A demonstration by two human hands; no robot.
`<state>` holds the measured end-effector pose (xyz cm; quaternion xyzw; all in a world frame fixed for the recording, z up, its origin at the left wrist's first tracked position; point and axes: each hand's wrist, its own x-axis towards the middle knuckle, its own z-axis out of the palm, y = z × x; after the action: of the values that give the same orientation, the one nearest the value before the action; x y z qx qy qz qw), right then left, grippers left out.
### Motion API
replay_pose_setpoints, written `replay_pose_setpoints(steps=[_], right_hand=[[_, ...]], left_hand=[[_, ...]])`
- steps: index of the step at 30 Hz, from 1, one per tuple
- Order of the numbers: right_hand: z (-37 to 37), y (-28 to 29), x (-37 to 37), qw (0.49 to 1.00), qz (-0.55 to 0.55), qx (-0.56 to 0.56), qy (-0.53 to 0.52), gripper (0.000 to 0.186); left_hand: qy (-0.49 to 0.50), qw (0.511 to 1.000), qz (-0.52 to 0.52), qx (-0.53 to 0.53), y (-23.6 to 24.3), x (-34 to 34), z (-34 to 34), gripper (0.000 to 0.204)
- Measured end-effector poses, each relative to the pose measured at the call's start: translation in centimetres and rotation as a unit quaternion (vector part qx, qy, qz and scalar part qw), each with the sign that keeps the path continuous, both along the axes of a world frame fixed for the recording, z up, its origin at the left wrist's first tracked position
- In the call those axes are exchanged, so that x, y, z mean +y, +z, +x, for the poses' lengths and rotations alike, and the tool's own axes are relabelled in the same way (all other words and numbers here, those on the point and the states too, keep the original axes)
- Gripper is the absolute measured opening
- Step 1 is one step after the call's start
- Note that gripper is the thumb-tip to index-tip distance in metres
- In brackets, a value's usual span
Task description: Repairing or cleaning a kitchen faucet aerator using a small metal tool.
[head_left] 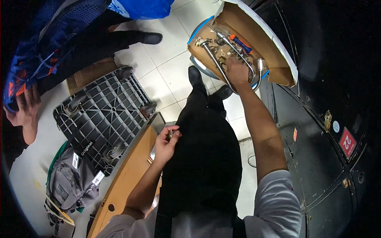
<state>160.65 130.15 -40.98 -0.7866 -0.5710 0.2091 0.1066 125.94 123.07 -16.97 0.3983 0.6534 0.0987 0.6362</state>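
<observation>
My left hand point(167, 143) is closed in front of my dark trousers, with a small metal piece point(171, 134) pinched between thumb and fingers. To the right and farther off, my right hand point(237, 72) reaches into an open cardboard box point(274, 47). Its fingertips are down among loose small metal fittings point(222, 51), so whether they grip anything is hidden. Around that hand lie chrome tubes: a straight one point(212, 57) on its left, and curved ones, including a bent pipe with a wide end point(260, 65), on its right. A tool with an orange and blue handle point(241, 43) rests beyond the fingers.
Under the box shows a round, blue-edged support point(198, 29). Dark lockers point(305, 158) line the right side. On my left are an upturned wheeled plastic dolly point(107, 107), a wooden board point(123, 182) and a grey backpack point(73, 182). Another person's hand point(25, 111) shows at far left.
</observation>
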Motion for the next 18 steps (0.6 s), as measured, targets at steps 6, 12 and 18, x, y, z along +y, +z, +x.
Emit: replay_pose_setpoints(steps=[6, 12, 18], right_hand=[[0.1, -2.1, -0.7, 0.988, -0.093, -0.038, 0.115, 0.018], [0.6, -1.1, 0.0, 0.969, -0.141, -0.03, 0.202, 0.021], [0.4, -2.3, -0.3, 0.973, -0.101, -0.023, 0.207, 0.014]], left_hand=[[0.007, 1.0, -0.005, 0.018, 0.4, -0.1, -0.2, 0.019], [-0.025, 0.998, 0.028, 0.044, 1.7, 0.0, 0.8, 0.025], [-0.045, 0.998, 0.023, 0.049, 1.5, 0.1, 1.5, 0.032]])
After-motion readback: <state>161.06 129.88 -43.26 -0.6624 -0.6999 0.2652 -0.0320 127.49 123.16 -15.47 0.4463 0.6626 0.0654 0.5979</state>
